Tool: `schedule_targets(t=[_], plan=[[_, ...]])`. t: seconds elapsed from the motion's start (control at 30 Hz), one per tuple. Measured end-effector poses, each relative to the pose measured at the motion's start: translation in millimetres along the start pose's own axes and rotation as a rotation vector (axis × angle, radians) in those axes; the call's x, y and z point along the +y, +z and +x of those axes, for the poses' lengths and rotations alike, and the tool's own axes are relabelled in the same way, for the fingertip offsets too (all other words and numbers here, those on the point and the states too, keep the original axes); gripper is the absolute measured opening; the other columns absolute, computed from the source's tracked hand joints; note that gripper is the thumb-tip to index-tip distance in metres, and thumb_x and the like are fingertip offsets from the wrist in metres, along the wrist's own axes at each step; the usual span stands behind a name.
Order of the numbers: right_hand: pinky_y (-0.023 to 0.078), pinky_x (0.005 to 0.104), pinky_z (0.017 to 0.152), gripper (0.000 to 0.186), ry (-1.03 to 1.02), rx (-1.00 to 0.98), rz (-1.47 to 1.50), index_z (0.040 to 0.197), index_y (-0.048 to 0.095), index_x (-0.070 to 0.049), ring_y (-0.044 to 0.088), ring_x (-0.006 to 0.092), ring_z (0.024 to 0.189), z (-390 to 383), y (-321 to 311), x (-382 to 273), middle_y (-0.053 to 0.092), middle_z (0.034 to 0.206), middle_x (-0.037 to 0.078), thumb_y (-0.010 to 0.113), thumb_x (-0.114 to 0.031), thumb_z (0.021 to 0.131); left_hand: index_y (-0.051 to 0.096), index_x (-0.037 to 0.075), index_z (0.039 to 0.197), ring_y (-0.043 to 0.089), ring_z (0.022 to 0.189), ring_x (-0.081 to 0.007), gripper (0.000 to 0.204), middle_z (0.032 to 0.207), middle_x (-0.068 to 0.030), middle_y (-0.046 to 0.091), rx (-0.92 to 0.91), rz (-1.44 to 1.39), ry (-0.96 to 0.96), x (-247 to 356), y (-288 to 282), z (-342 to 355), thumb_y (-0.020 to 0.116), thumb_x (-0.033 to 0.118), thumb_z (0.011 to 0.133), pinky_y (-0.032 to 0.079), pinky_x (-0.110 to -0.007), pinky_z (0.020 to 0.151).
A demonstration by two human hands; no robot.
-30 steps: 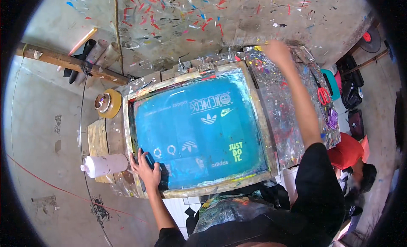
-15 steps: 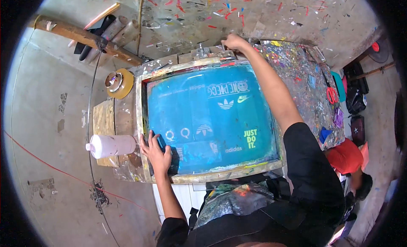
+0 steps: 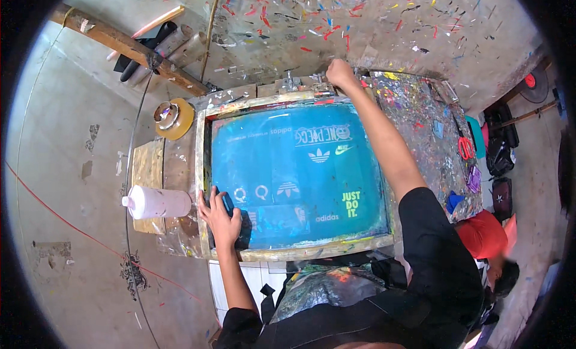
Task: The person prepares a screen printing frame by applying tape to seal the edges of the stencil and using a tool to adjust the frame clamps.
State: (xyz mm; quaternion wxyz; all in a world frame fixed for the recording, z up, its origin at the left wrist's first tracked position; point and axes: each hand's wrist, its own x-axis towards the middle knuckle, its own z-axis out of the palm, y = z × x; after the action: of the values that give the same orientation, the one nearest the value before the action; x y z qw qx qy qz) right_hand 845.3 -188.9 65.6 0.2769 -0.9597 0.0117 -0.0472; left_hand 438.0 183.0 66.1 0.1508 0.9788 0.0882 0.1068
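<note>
A wooden-framed printing screen (image 3: 287,145) with teal mesh and pale printed designs lies on a paint-spattered bench. My left hand (image 3: 221,220) rests on its left edge, fingers spread; the area beneath them is partly shadowed. My right hand (image 3: 341,74) is closed at the screen's far right edge, among metal hinge clamps (image 3: 288,85); whatever its fingers hold is hidden.
A white bottle (image 3: 159,202) and tape roll (image 3: 174,118) sit at left. Red scissors (image 3: 465,148) and a blue scraper (image 3: 453,202) lie on the right board (image 3: 414,145). Rolls (image 3: 168,46) rest on a wooden beam (image 3: 108,40). Another person (image 3: 480,235) is at lower right.
My right hand has moved left from over the spattered board to the clamps at the screen's far edge. My left hand stays on the frame. The view has shifted slightly.
</note>
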Motion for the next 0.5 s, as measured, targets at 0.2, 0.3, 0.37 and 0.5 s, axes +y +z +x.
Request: schedule_targets(t=[0.2,0.3,0.37,0.5], plan=[[0.032,0.0485,0.113,0.059,0.12,-0.08,-0.126,0.104,0.078,-0.006,0.069,0.0348,0.109,-51,7,-33,0.074,0.106,0.025,0.064,-0.06,0.085,0.058,0.002,0.124,0.017,0.152,-0.0425,0.053,0.153,-0.0178,0.046,-0.003,-0.006,-0.01,-1,0,-1,0.063,0.019,0.074,0.011,-0.061,0.12],[0.033,0.0489,0.112,0.056,0.18,-0.029,0.059,0.095,0.081,-0.01,0.069,0.0319,0.108,-49,20,-26,0.076,0.104,0.018,0.065,-0.062,0.083,0.059,0.002,0.124,0.017,0.152,-0.0426,0.053,0.152,-0.0179,0.046,0.008,-0.006,-0.001,-2,0,-2,0.064,0.019,0.074,0.011,-0.061,0.12],[0.047,0.042,0.088,0.047,0.14,0.038,0.241,0.087,0.082,-0.01,0.071,0.0239,0.088,-48,22,-20,0.077,0.089,0.012,0.073,-0.055,0.081,0.059,0.002,0.123,0.017,0.152,-0.0427,0.053,0.152,-0.018,0.046,0.013,-0.001,0.003,-1,-1,-1,0.064,0.019,0.074,0.011,-0.061,0.12],[0.047,0.0337,0.063,0.037,-0.023,0.089,0.601,0.086,0.08,-0.007,0.064,0.0146,0.068,-42,9,7,0.073,0.072,0.009,0.075,-0.043,0.087,0.059,0.002,0.123,0.019,0.152,-0.0427,0.052,0.151,-0.018,0.047,0.008,-0.01,0.034,5,3,4,0.064,0.019,0.074,0.012,-0.061,0.12]])
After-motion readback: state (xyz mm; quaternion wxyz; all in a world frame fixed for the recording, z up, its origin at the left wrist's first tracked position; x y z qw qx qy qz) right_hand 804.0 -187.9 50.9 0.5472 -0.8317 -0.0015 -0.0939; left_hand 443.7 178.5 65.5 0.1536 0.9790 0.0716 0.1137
